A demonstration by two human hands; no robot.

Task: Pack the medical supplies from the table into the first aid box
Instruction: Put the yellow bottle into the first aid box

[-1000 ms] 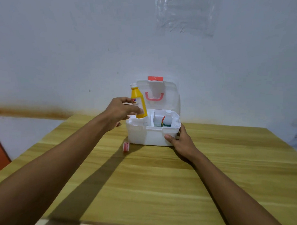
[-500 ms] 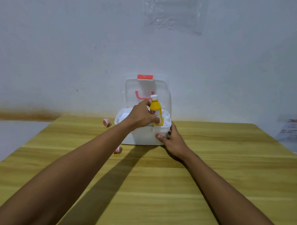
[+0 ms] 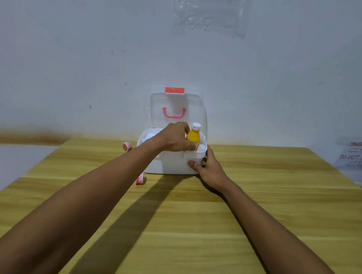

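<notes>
A white first aid box (image 3: 173,164) stands open near the table's far edge, its clear lid (image 3: 176,108) with a pink handle upright. My left hand (image 3: 175,138) grips a yellow bottle (image 3: 193,135) with a white cap, its lower half down inside the right part of the box. My right hand (image 3: 208,168) holds the box's front right corner, thumb on the front wall. A small pink-and-white roll (image 3: 127,146) lies left of the box, and another small red-and-white item (image 3: 140,178) lies at its front left corner.
The wooden table (image 3: 199,228) stretches toward me from a white wall. A sheet of paper with handwriting (image 3: 355,156) hangs at the right edge of view. A clear plastic sheet (image 3: 209,13) is stuck on the wall above.
My left hand carried the yellow bottle from above the box's left side over to the right and lowered it into the box. My right hand stayed on the corner.
</notes>
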